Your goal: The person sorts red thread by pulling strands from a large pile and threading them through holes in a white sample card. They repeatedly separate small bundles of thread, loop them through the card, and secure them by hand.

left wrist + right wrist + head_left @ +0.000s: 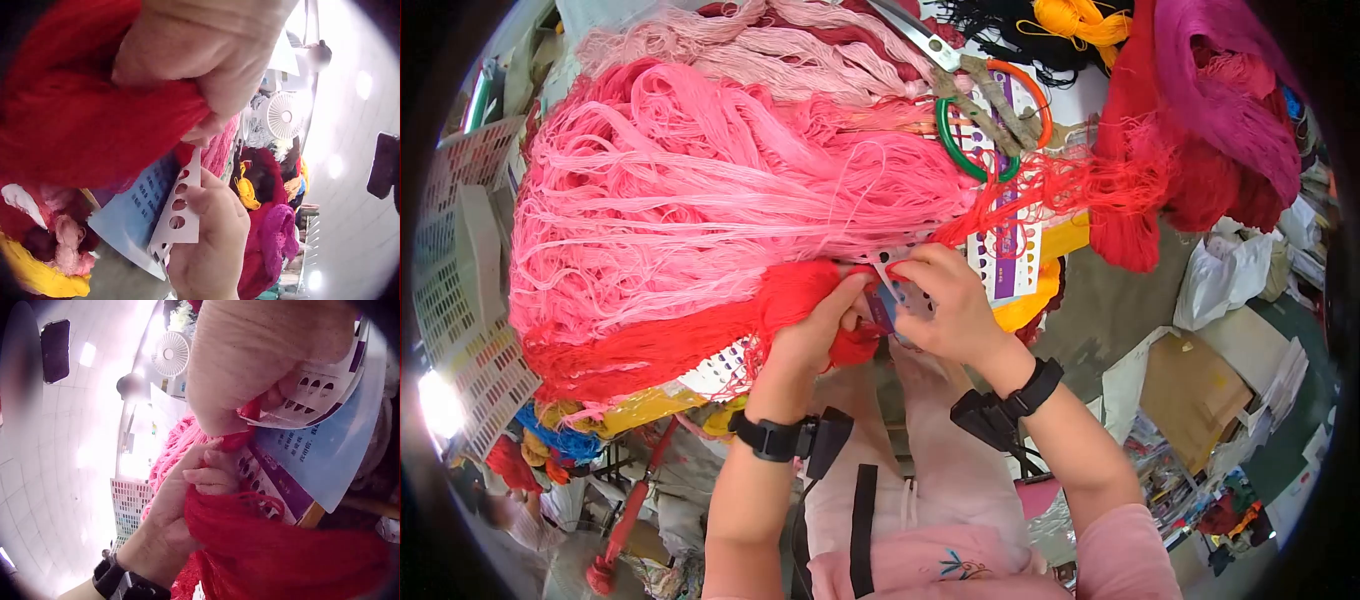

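A bundle of red thread [798, 292] is gripped in my left hand [812, 325], the fingers curled round it near its end. My right hand [948, 308] pinches a white card strip with a row of holes [177, 215], close beside the left fingertips. Some red thread passes between the two hands in the right wrist view. Behind the strip lies a blue printed sheet [322, 459]. Whether the thread runs through a hole is hidden by the fingers.
Pink thread [700, 190] is heaped beyond the hands. Scissors with green and orange handles [990, 110] lie at the far side, near loose red strands [1090, 185] and purple thread [1230, 90]. A perforated white basket [475, 340] stands at the left.
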Demonstrator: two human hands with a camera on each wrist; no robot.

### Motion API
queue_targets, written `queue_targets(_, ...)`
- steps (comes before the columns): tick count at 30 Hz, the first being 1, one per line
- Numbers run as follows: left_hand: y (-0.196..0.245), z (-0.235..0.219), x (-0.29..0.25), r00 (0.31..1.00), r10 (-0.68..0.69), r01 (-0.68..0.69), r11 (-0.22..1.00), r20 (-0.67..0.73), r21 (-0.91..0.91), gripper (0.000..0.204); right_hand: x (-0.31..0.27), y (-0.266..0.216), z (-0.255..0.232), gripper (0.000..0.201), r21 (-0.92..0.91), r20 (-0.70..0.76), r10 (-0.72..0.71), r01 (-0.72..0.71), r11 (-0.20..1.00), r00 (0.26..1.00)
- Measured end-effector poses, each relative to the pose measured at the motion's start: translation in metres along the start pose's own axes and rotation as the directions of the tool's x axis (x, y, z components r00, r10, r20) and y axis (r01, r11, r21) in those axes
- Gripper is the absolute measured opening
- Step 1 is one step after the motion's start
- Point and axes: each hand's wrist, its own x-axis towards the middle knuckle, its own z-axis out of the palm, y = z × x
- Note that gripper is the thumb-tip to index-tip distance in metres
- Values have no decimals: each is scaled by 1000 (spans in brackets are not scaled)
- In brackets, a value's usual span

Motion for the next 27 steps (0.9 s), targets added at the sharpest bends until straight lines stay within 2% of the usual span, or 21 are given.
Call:
queue_targets(1,0,3,-4,996,-8,8,1000,-87,1,9,-1,1,-1,30,-6,39,-11,11,1000,999)
queue_targets(2,-3,0,-6,996,-12,13,1000,-84,3,9,-1,3,-1,30,-7,37,-5,6,1000,999)
queue_targets(5,-1,-20,-17,942,21,125,905,334,-407,18,-3,12,3,33,-156,59,-128,136,978,990)
queue_targets(8,8,-16,-20,928,11,124,934,373,-336,19,-4,16,6,29,-138,57,-100,107,985,993)
queue_targets(9,5,-13,-12,953,-98,164,963,288,-215,18,-4,16,7,29,-136,58,-100,107,985,993)
queue_targets(10,-2,-7,-4,953,-99,165,962,287,-216,18,-4,15,7,30,20,21,-25,25,1000,999)
queue_targets(11,-13,-1,5,967,-93,82,995,236,56,18,-4,14,7,30,177,-2,56,-55,983,998)
queue_targets(12,-20,5,10,979,-73,7,945,189,326,18,-4,12,7,30,176,4,58,-57,983,998)
queue_targets(13,-22,9,12,986,-1,-34,979,168,201,18,-2,9,9,29,293,-40,132,-115,949,990)
queue_targets(14,-22,8,12,985,-4,-31,980,172,198,18,-2,7,9,28,407,-77,214,-165,898,974)
queue_targets(15,-21,5,11,995,-55,47,994,86,95,18,-4,10,6,28,406,-76,219,-170,898,973)
queue_targets(16,-18,0,10,994,-111,111,994,2,-13,18,-5,16,2,24,526,30,220,-203,826,975)
queue_targets(17,-9,-10,8,981,-83,128,957,177,-259,19,-4,20,-1,21,632,134,205,-243,736,970)
queue_targets(18,-5,-12,4,980,-86,130,959,177,-252,19,-1,17,-1,21,636,130,208,-242,733,970)
queue_targets(19,-2,-13,-1,962,-108,157,970,253,-183,20,4,10,0,19,397,66,73,-94,913,995)
queue_targets(20,0,-13,-4,936,-134,179,977,325,-114,20,7,5,3,16,116,47,-74,68,991,996)
queue_targets(22,-1,-6,-5,949,-155,167,986,273,-21,20,4,9,11,18,71,6,-70,69,995,998)
queue_targets(24,2,-8,-5,979,-148,161,983,142,-86,18,6,13,11,16,238,81,-37,17,971,996)
queue_targets(25,-1,-13,-8,997,-70,72,973,14,-220,17,0,8,13,12,504,76,177,-191,843,981)
queue_targets(26,2,-22,-14,997,-73,74,973,11,-220,17,0,8,9,12,506,79,178,-194,841,981)
queue_targets(27,10,-35,-22,995,-90,70,925,-35,-374,19,4,6,0,11,546,168,234,-288,786,958)
